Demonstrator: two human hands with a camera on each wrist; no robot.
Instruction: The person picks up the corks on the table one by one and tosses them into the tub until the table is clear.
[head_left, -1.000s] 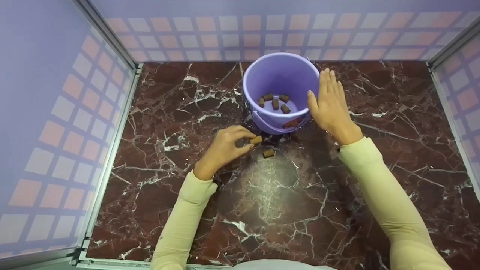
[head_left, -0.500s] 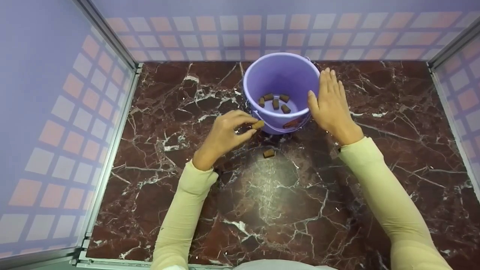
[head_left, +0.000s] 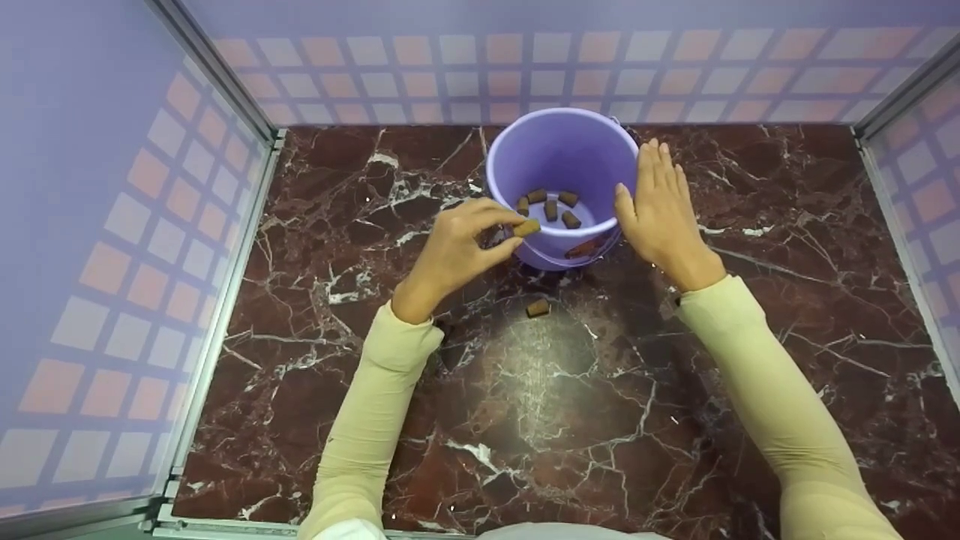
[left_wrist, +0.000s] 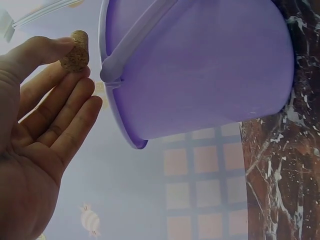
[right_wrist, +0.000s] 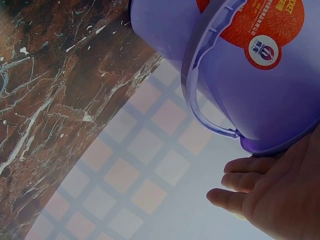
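Between thumb and fingertips my left hand (head_left: 466,244) pinches a cork (left_wrist: 76,52), just over the near left rim of a purple bucket (head_left: 562,247). The left wrist view shows the cork level with the rim and beside it. Several brown corks (head_left: 551,209) lie on the bucket's floor. My right hand (head_left: 664,214) rests against the bucket's right side with its fingers straight and together, the thumb at the rim. One more cork (head_left: 538,307) lies on the marbled tabletop in front of the bucket.
The bucket's handle (right_wrist: 192,75) hangs down on its near side, beside a red label (right_wrist: 270,30). Tiled-pattern panels (head_left: 450,67) wall in the dark red marbled table (head_left: 337,420) at the back and both sides, with metal framing (head_left: 225,300) along its left edge.
My left hand has lifted the pinched cork from near the table, up and away from me to the bucket's rim. The right hand, the bucket and the loose cork stay in place.
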